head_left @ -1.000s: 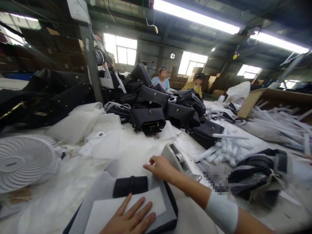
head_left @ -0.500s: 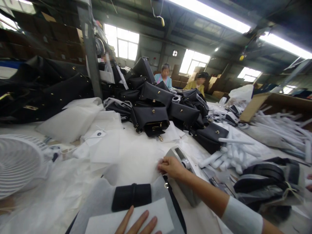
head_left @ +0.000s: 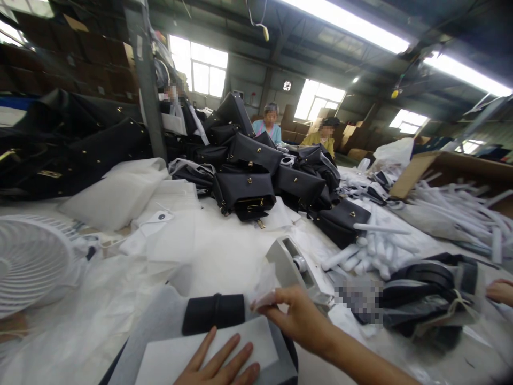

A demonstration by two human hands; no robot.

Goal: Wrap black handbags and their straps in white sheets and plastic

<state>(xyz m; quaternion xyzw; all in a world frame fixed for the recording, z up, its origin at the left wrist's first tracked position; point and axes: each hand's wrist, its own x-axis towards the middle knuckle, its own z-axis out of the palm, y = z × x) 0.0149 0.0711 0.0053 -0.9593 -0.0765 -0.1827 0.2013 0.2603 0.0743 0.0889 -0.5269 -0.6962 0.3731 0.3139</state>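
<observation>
My left hand [head_left: 220, 359] lies flat with fingers spread on a white foam-like sheet [head_left: 160, 355]. That sheet rests on grey wrapping material [head_left: 150, 310], with black material showing beneath its edges. Just beyond my fingertips is a black folded piece with a band round its middle [head_left: 213, 314]. My right hand [head_left: 298, 316] pinches a short translucent strip of tape [head_left: 266, 289] between thumb and fingers, above the sheet's right corner. Behind that hand stands a grey tape dispenser [head_left: 289, 266], partly covered by it.
Black handbags [head_left: 244, 192] with gold clasps are heaped ahead. A white fan [head_left: 36, 262] stands at left. White foam sticks [head_left: 377, 251] and a bagged black bundle [head_left: 425, 299] lie right. Another person's hand [head_left: 500, 291] is at the right edge; two people [head_left: 266, 131] work behind.
My right hand has moved from the dispenser's side toward me, and the tape strip now shows in its fingers. My left hand stays on the white sheet. The other person's hand shows more at right.
</observation>
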